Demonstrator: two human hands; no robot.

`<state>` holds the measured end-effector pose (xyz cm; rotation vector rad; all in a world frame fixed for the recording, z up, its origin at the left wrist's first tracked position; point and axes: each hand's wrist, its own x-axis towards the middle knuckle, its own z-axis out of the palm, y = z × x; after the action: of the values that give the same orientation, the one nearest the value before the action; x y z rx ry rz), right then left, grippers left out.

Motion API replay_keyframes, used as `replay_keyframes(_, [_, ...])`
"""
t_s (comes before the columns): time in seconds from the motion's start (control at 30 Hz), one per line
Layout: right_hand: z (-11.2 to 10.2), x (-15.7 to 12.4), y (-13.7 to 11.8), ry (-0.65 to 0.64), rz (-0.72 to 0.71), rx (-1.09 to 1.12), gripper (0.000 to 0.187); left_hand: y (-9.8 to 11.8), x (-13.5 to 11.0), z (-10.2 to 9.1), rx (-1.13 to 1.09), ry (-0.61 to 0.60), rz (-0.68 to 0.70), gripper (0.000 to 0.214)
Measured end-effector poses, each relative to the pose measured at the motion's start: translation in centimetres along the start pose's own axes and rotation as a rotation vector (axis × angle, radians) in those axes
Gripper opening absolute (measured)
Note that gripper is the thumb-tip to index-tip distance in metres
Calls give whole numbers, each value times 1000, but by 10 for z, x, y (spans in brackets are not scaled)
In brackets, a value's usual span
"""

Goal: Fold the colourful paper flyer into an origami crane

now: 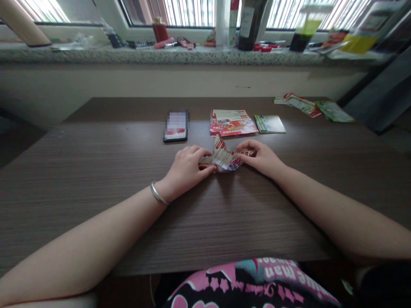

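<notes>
A folded piece of printed red-and-white paper [223, 157] lies on the dark wooden table [128, 171], one corner sticking up. My left hand [186, 169] pinches its left end, fingers curled onto the paper; a silver bangle sits on that wrist. My right hand [261, 157] pinches the right end between thumb and fingers. Both hands press the paper against the tabletop.
Behind the paper lie a phone [175, 126], a red flyer [231, 122], a green leaflet [269, 123] and more leaflets [313, 107] at the far right. The stone windowsill [160, 54] holds bottles, pens and clutter. A dark panel [382, 98] leans at the right.
</notes>
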<state>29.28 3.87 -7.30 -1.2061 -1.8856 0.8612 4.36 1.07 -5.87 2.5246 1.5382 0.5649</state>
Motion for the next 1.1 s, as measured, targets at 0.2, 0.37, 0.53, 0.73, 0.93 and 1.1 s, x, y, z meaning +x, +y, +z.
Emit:
replay_keyframes(0.2, [-9,0,-1,-154,-141,-22,22,-8,-2,4,5,-21,37,34])
replay_keyframes(0.37, [-15,-1,2,-286,-101,25,36,-12,-4,5,11,-26,49,40])
replay_keyframes(0.53, [-14,0,3,-322,-88,-3,41,-13,-3,6,-4,-38,71,43])
replay_keyframes(0.73, [-8,-2,0,-195,-262,-241,32,-10,0,3,-113,7,-4,39])
replay_keyframes(0.93, [-9,-2,4,-220,-298,-336,40,-10,2,1,-167,27,-24,22])
replay_keyframes(1.1, [-10,-1,8,-272,-369,-278,35,-13,2,1,-195,-3,3,17])
